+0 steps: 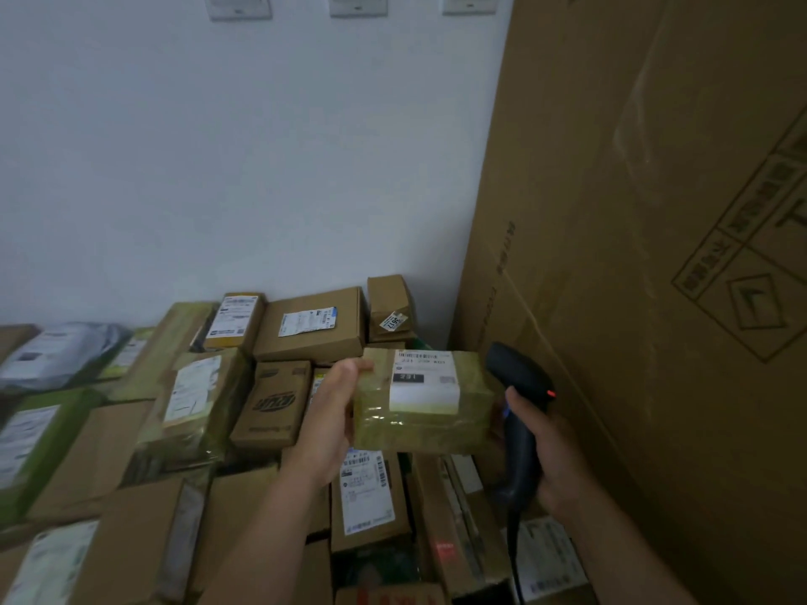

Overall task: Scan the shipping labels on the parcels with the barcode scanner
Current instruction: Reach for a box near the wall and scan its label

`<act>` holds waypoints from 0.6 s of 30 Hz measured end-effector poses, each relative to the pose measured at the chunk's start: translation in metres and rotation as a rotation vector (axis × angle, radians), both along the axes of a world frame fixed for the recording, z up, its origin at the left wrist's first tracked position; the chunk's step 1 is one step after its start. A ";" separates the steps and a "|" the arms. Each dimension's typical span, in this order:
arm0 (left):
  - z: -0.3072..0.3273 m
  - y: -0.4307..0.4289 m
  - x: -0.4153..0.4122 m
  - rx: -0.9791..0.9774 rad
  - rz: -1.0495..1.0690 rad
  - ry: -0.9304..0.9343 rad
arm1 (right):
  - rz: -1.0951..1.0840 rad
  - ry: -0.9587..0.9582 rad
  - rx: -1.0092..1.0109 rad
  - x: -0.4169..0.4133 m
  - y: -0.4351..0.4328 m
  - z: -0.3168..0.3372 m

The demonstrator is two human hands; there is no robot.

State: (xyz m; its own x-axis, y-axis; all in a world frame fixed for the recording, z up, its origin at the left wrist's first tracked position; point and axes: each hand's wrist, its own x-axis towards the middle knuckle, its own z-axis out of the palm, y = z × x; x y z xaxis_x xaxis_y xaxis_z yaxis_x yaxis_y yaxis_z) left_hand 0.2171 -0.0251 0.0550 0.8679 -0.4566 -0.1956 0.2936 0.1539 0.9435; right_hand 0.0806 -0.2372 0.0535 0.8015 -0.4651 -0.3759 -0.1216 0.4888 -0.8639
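Dozens of parcels in this corner, mostly plain brown cardboard boxes point(308, 327) with white printed labels stuck on, plus one crinkly grey plastic mailer point(56, 355) off to the side, all heaped against a flat white wall point(218, 146). The person has one parcel point(421, 423) lifted above the pile at about the middle of the scene. It's a squat rectangular block wrapped all over in shiny yellowish-green tape, wrinkled and glossy along the edges. The left hand point(332, 412) grips its left end, thumb across the near top edge and the fingers tucked behind where I can't see them. The shipping label point(425, 379) faces up on top, white paper with a barcode strip and a dark band, under the tape. The right hand point(554, 460) is wrapped round the handle of the barcode scanner point(519, 386), matte black plastic with a rounded head, sitting just beside the parcel's right end. A small red light point(551, 393) glows on its side, and a dark cable point(515, 556) hangs from the bottom of the handle. A blurry red patch point(444, 552) shows on a box lower in the heap. Right behind the scanner stands a huge smooth cardboard carton point(633, 211) with printed handling symbols and a long tape seam.
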 end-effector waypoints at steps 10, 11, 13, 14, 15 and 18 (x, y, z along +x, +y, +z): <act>-0.006 0.004 -0.003 0.101 -0.259 0.159 | 0.044 -0.047 -0.177 0.004 0.009 0.014; -0.006 0.006 -0.001 0.074 -0.261 0.183 | 0.058 -0.044 -0.190 0.004 0.009 0.013; -0.008 0.009 0.002 0.008 -0.185 0.218 | 0.094 -0.036 -0.236 0.004 0.008 0.015; -0.009 0.010 0.002 -0.011 -0.120 0.222 | 0.115 -0.031 -0.270 0.004 0.008 0.016; -0.010 0.011 0.001 -0.007 -0.054 0.205 | 0.137 -0.022 -0.307 0.004 0.007 0.017; -0.012 0.013 0.000 0.122 0.126 0.056 | 0.196 -0.003 -0.347 0.006 0.005 0.018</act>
State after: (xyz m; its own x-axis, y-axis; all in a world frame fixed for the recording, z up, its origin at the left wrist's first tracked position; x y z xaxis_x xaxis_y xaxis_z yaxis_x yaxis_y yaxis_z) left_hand 0.2176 -0.0126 0.0433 0.9031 -0.3144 -0.2923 0.3316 0.0783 0.9402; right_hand 0.0865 -0.2325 0.0715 0.8887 -0.4020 -0.2206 -0.1805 0.1355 -0.9742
